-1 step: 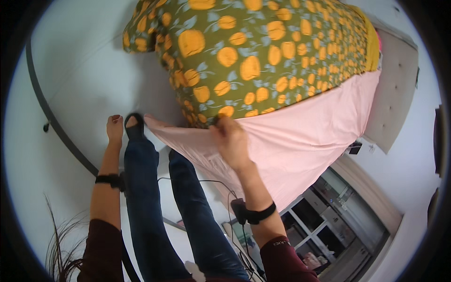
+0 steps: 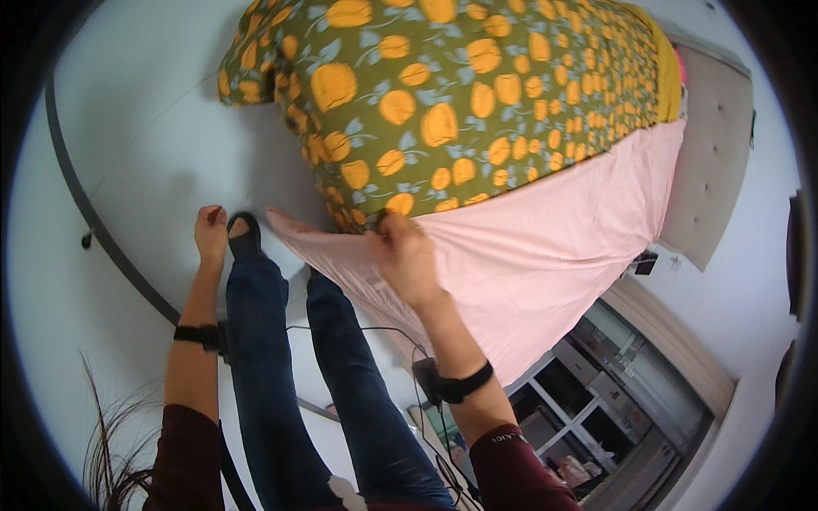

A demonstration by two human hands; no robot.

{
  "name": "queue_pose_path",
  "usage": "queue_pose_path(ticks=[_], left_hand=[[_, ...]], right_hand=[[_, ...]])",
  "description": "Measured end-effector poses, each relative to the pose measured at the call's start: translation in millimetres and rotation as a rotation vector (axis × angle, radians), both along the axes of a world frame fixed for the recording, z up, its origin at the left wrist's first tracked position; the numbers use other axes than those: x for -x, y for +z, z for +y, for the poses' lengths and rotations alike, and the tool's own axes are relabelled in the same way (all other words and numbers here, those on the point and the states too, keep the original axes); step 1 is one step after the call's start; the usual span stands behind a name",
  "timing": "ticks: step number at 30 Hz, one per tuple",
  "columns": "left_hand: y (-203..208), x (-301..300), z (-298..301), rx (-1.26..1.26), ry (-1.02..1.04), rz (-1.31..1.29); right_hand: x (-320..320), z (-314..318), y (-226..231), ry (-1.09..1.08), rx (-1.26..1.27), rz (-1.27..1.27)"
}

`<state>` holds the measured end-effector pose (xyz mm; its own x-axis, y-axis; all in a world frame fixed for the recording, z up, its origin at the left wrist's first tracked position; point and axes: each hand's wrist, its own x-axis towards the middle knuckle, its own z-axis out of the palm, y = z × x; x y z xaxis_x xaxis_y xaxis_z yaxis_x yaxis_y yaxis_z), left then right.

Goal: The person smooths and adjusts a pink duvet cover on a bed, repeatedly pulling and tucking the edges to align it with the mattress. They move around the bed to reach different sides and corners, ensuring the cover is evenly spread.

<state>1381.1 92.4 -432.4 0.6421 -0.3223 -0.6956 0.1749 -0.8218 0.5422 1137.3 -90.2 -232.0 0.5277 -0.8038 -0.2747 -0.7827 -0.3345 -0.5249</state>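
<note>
My R hand (image 2: 407,255) is pinching quilt (image 2: 443,128) edge; L hand (image 2: 210,234), curled (can't tell if gripping), is hanging left of quilt. Uneven tugging's prob risking dragging the sheet (image 2: 528,234).

A person's right hand (image 2: 407,260) pinches the fruit-print duvet (image 2: 477,98) here, alongside a pink bedsheet (image 2: 528,255); the left hand (image 2: 210,232) hangs apart.

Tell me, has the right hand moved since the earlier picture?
Yes, a little: the right hand has shifted leftward in the view, farther from the padded headboard.
</note>
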Motion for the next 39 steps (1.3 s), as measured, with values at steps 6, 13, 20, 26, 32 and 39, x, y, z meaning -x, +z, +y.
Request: queue_pose_path(ticks=[6, 13, 20, 26, 32, 39], left_hand=[[147, 82, -144, 0.775, -0.382, -0.109], [189, 123, -192, 0.574, -0.909, 0.230], [328, 8, -160, 0.278, -0.987, 0.200], [471, -112, -151, 0.391, -0.799, 0.011], [545, -244, -170, 0.521, -0.944, -0.074], [603, -359, -223, 0.533, -0.890, 0.082]], right_hand=[[-4, 22, 18, -0.290, -0.040, -0.141], [67, 29, 38, -0.616, 0.299, 0.139], [-10, 57, 22, -0.289, -0.625, 0.098], [-35, -13, 91, -0.256, -0.685, -0.337], [-10, -95, 163, -0.768, -0.134, -0.156], [-94, -101, 273, -0.636, -0.389, -0.229]])
